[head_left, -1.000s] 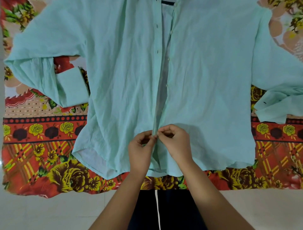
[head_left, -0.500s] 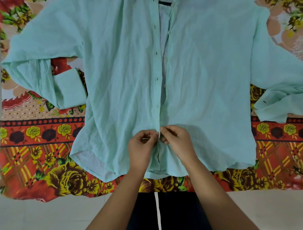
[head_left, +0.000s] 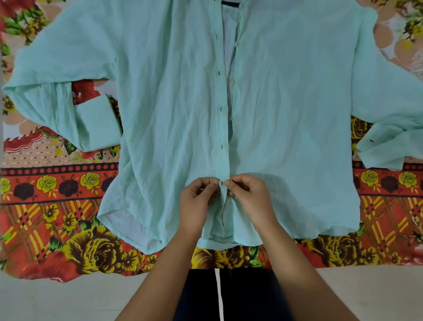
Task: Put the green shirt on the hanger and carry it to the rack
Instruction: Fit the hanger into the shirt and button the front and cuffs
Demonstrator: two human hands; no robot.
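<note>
While flat, shirt edges (head_left: 225,160) in hands (head_left: 196,202) (head_left: 250,199)

The green shirt (head_left: 171,103) blankets the middle; floral sheet (head_left: 45,217) lies bare either side of its hem.

The pale green crinkled shirt (head_left: 160,114) loses its collar past the top edge, and the sleeve on the person's right runs off the side. Of the dark hanger (head_left: 231,2) only a short bar shows in the open neck. The left hand (head_left: 196,201) and right hand (head_left: 249,197) pinch the shirt's front edges; their fingertips cover most of a small white button (head_left: 220,182), so its state cannot be told. The red and yellow flowered cloth (head_left: 57,206) lies partly hidden under the shirt. Both forearms are cut off at the bottom edge.
</note>
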